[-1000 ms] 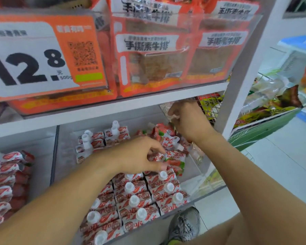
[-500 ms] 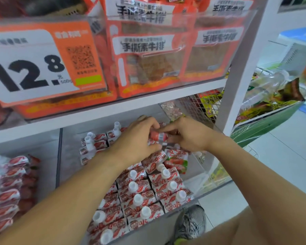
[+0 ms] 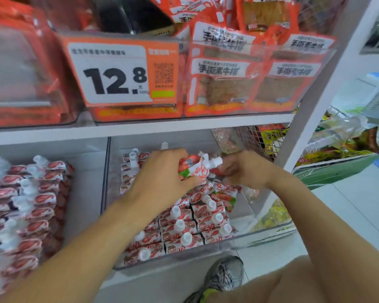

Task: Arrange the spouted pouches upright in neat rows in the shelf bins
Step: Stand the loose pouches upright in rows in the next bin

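Your left hand (image 3: 162,176) curls round a red-and-white pouch (image 3: 194,169), lifted above the clear bin (image 3: 245,236) on the lower shelf, spout cap pointing right, body tilted. Your right hand (image 3: 243,169) sits just right of that cap, fingers curled near it; cannot tell if it pinches the cap or another pouch under it. Below your hands, rows of pouches (image 3: 190,228) stand upright at the front of the bin, white caps up, packed side by side. Between those rows and your hands a few pouches lie loose and tilted, one with a green patch (image 3: 225,196). Behind your left hand, at the back left of the bin, more pouches (image 3: 129,165) stand in a short column. The right part of the bin floor shows bare plastic. Next bin to the left holds another pouch stack (image 3: 26,206), blurred. Upper shelf carries orange snack packs (image 3: 223,84) and a price tag (image 3: 118,73) reading 12.8. Your shoe (image 3: 223,276) shows on the floor below the shelf.
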Demonstrator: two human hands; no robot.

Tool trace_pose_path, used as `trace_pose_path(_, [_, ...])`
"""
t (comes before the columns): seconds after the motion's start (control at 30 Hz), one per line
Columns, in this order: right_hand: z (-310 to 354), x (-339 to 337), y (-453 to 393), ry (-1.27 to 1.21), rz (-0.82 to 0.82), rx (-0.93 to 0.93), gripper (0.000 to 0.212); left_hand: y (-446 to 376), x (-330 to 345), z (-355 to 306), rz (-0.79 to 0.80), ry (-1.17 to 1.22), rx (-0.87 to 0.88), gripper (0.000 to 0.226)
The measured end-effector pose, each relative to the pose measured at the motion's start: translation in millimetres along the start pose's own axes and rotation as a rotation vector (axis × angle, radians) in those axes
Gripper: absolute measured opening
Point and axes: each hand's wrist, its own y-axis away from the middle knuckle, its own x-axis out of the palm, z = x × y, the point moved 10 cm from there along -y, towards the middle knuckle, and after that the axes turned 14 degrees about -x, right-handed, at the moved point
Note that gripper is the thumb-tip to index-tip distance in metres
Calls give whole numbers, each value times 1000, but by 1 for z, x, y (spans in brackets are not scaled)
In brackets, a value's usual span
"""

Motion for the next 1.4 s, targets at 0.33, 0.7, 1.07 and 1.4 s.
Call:
trace_pose_path(0.33, [-14, 46, -19, 427, 535, 69, 96, 36, -28, 29, -1, 70, -123, 32])
trace_pose_path(0.7, [36, -6, 12, 715, 171, -63, 44, 36, -32, 38, 30, 59, -160, 40])
trace_pose_path(1.07, [44, 14, -16, 104, -5, -152, 24, 36, -32, 48, 25, 103, -202, 28])
trace_pose_path(1.4, [38, 32, -3, -75, 151, -248, 62, 37, -28, 56, 126, 199, -200, 34])
